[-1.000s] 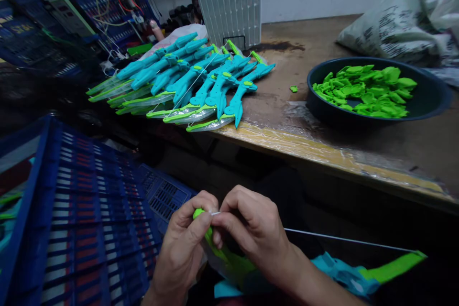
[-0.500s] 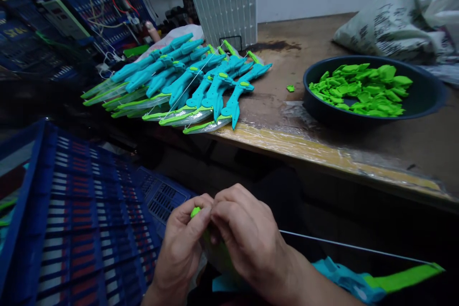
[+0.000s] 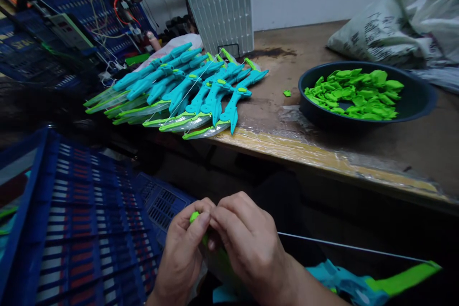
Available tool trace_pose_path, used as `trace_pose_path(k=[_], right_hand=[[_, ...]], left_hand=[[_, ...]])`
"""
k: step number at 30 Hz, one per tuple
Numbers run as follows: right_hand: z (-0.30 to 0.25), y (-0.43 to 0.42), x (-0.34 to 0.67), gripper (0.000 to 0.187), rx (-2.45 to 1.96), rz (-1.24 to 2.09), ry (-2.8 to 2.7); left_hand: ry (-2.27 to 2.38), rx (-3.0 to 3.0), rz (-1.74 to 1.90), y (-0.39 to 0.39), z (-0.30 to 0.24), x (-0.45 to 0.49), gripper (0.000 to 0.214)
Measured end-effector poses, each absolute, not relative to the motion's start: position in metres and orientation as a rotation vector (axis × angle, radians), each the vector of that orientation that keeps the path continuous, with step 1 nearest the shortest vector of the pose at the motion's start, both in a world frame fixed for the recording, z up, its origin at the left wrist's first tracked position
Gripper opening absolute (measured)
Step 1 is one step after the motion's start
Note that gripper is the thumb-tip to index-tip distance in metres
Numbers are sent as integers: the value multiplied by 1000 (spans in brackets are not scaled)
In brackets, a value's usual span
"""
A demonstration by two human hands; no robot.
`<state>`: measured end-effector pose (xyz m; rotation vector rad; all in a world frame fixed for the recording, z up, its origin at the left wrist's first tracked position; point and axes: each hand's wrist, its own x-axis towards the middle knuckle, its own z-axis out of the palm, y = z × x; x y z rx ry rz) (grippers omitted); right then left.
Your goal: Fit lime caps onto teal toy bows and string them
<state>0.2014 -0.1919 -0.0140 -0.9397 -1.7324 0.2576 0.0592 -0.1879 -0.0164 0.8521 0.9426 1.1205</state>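
Note:
A turquoise and green toy bow [image 3: 333, 275] lies across my lap, its far green limb reaching to the lower right. From that limb's tip a white string [image 3: 351, 245] runs taut toward my hands. My left hand [image 3: 186, 244] is closed around the bow's near green end, a bit of which shows by the thumb. Pressed close beside it, my right hand [image 3: 247, 239] is closed in a pinch where the string leads. The fingers cover the string's near end, and my right wrist hides the bow's middle.
Several toy bows [image 3: 201, 86] lie stacked on the workbench [image 3: 279, 126]. A dark basin [image 3: 362, 122] holds green plastic pieces, with one loose piece [image 3: 287, 93] beside it. A white sack [image 3: 380, 24] sits behind. Blue crates [image 3: 82, 215] stand at the left.
Both hands stay closed together at the bow's end, with only slight finger movement. The whole view has shifted a little, with the bench scene lower.

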Motion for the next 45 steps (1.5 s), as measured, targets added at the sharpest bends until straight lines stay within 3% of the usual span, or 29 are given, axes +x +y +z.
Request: trace_pose_path(k=[5,11,16,21,29,45], right_hand=[[-17,-196,202,29,-933,190,-1806],[-18,-193,204,12,-944,95,-1746],[-14,-192,212,12,-961,270,-1687],[-13,-195,212,22,-946,431,-1724],[-14,-191,213,11,-913,626,-1671],[-17,-201,230,12,-1078,383,-1687]], left_hand=[[946,851,1111,-187,-19,59,21],[917,875,1130,-189,-16,63,23],[900,886,1132,-186,-14,66,30],[979,847,1162,-187,-17,64,19],[913,861,1125,-188,-15,66,23],[875,940,1061,-182,-18,69,31]])
